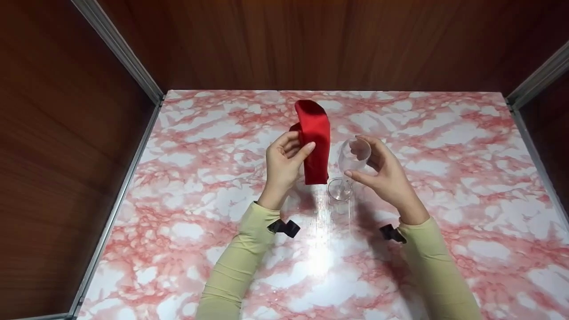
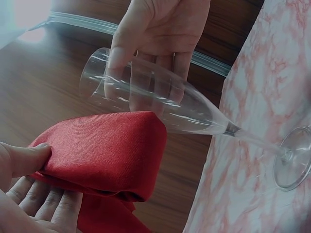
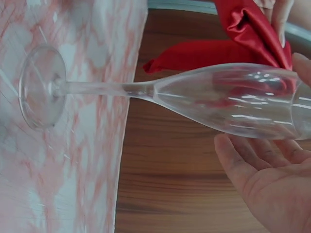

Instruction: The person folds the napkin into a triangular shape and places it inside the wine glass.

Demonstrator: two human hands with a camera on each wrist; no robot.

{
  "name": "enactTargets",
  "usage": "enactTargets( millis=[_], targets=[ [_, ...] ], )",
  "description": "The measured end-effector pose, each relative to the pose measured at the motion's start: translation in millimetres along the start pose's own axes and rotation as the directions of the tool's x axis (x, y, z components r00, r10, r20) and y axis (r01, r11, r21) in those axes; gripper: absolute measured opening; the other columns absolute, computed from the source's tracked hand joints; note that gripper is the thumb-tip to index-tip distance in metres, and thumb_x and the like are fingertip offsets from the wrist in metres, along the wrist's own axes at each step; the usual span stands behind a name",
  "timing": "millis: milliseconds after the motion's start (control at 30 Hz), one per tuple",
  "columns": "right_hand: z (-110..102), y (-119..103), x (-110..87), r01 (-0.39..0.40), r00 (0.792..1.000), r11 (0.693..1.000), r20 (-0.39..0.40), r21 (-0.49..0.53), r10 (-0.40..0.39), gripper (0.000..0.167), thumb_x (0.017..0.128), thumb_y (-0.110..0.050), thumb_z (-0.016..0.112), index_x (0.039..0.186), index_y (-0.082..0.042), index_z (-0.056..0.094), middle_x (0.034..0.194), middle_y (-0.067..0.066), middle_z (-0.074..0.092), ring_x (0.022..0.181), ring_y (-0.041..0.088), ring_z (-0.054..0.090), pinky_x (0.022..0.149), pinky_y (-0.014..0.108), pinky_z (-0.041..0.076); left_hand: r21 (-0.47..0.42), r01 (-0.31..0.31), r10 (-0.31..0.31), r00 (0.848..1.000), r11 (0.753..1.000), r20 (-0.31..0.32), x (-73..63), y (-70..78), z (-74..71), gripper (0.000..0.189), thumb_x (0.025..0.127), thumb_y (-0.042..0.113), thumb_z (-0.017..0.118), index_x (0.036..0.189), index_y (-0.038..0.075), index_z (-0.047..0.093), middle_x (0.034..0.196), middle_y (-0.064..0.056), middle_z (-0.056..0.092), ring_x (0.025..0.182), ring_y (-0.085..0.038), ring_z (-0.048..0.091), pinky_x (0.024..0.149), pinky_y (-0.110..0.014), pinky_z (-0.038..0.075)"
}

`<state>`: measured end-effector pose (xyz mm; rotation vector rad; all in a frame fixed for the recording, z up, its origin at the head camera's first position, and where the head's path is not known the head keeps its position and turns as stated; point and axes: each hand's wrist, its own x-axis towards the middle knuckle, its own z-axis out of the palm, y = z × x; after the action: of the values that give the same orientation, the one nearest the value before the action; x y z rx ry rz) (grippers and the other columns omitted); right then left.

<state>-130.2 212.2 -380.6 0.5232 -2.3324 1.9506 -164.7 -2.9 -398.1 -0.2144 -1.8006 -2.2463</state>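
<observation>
In the head view my left hand (image 1: 283, 166) pinches a folded red satin napkin (image 1: 316, 153), thumb in front and fingers behind. The left wrist view shows the same napkin (image 2: 107, 153) as a flat folded bundle, with more cloth hanging beneath it. My right hand (image 1: 387, 175) holds a clear champagne flute (image 3: 209, 99) around the upper bowl, thumb on one side and fingers on the other. Mouth up, the flute stands close beside the napkin, to its right. Its round foot (image 1: 340, 190) shows over the tabletop, below the long stem (image 2: 257, 141).
The table (image 1: 200, 249) has a red-and-white marbled, glossy top. Dark wood panels (image 1: 311, 44) rise behind it and at both sides, with metal strips (image 1: 122, 51) at the corners. Black straps (image 1: 284, 228) sit at both sleeve cuffs.
</observation>
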Motion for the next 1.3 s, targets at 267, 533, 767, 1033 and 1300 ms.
enactTargets(
  millis=[267, 533, 767, 1033, 1300],
  targets=[
    [-11.0, 2.0, 3.4, 0.019, 0.998, 0.999, -0.053, 0.042, -0.017, 0.063, 0.077, 0.012, 0.072, 0.134, 0.01, 0.043, 0.131, 0.023, 0.052, 0.122, 0.03, 0.048, 0.104, 0.035, 0.036, -0.047, -0.024, 0.024, 1.0, 0.999, -0.007, 7.2, 14.5, 2.2, 0.025, 0.078, -0.007, 0.074, 0.099, -0.012, 0.062, 0.088, -0.012, 0.068, 0.079, -0.018, 0.065, 0.076, -0.034, 0.054],
    [-21.7, -3.3, 7.2, 0.098, 0.99, 0.989, -0.111, 0.11, -0.086, 0.051, 0.079, 0.011, 0.071, 0.126, 0.007, 0.053, 0.125, 0.023, 0.056, 0.119, 0.032, 0.05, 0.105, 0.038, 0.036, -0.029, -0.065, 0.064, 0.998, 0.997, -0.005, 13.3, 36.8, 3.8, 0.026, 0.078, -0.006, 0.074, 0.101, -0.01, 0.062, 0.088, -0.011, 0.068, 0.081, -0.019, 0.065, 0.078, -0.037, 0.054],
    [-23.2, -21.4, 10.0, 0.164, 0.983, 0.971, -0.113, 0.173, -0.146, 0.048, 0.079, 0.013, 0.07, 0.124, 0.008, 0.055, 0.122, 0.025, 0.057, 0.116, 0.033, 0.053, 0.103, 0.038, 0.038, -0.046, -0.106, 0.106, 0.994, 0.993, 0.015, 17.4, 57.5, 8.8, 0.027, 0.077, -0.007, 0.075, 0.101, -0.01, 0.062, 0.09, -0.014, 0.068, 0.084, -0.022, 0.066, 0.081, -0.039, 0.053],
    [-21.2, -41.2, 16.0, 0.212, 0.975, 0.96, -0.102, 0.183, -0.196, 0.044, 0.079, 0.012, 0.069, 0.121, 0.009, 0.058, 0.119, 0.027, 0.058, 0.112, 0.035, 0.055, 0.101, 0.037, 0.04, -0.064, -0.11, 0.111, 0.994, 0.992, 0.022, 19.7, 74.1, 19.3, 0.031, 0.076, -0.007, 0.076, 0.103, -0.01, 0.061, 0.091, -0.013, 0.068, 0.085, -0.022, 0.065, 0.082, -0.038, 0.053],
    [-19.8, -56.9, 21.6, 0.244, 0.97, 0.945, -0.074, 0.218, -0.233, 0.043, 0.079, 0.015, 0.068, 0.12, 0.01, 0.057, 0.118, 0.024, 0.06, 0.111, 0.032, 0.056, 0.099, 0.035, 0.042, -0.105, -0.149, 0.157, 0.986, 0.983, 0.064, 18.3, 86.1, 34.7, 0.031, 0.076, -0.008, 0.075, 0.103, -0.012, 0.061, 0.092, -0.014, 0.069, 0.085, -0.022, 0.066, 0.083, -0.04, 0.053]
  ],
)
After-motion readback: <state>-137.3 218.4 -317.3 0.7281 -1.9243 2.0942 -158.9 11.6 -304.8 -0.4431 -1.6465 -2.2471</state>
